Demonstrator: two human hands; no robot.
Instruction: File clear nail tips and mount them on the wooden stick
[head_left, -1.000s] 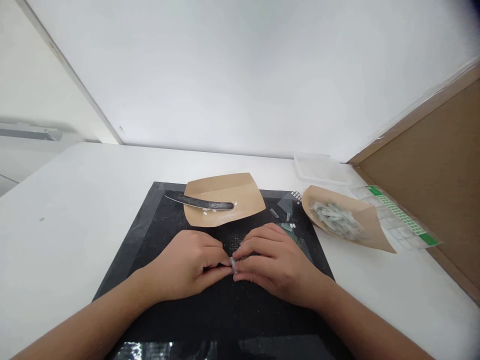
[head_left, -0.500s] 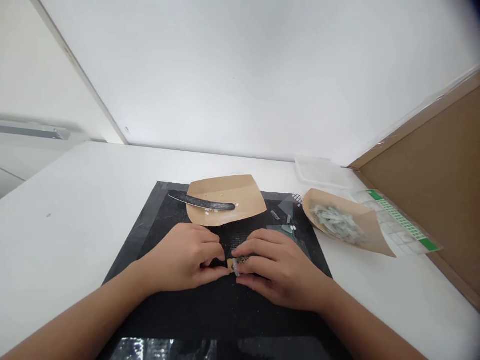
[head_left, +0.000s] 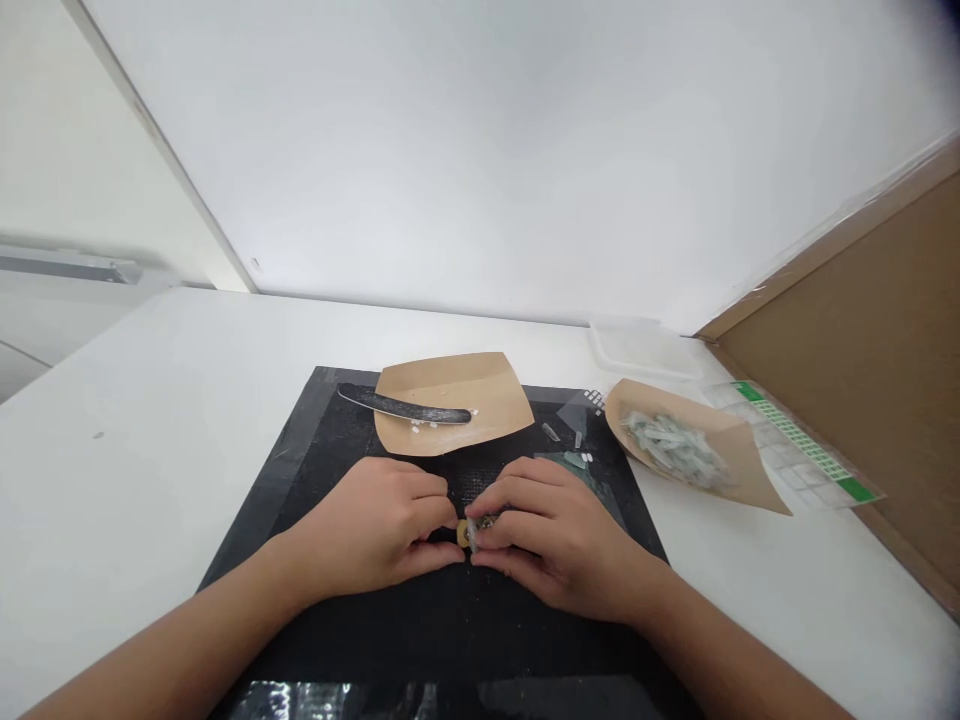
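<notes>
Right hand (head_left: 559, 540) pinched nearly closed on small clear piece (head_left: 472, 537), over mat (head_left: 375, 640). Left hand (head_left: 382, 525) half-curled, fingertips at tan bit (head_left: 462, 533) beside it; can't tell if gripping. File (head_left: 405, 406) lies across tray (head_left: 495, 385) edge.

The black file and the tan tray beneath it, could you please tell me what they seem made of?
Black file: probably abrasive paper over a pale backing; its face is matte and scuffed. Tan tray: likely smooth card; its edges look thin and gently curved.
</notes>
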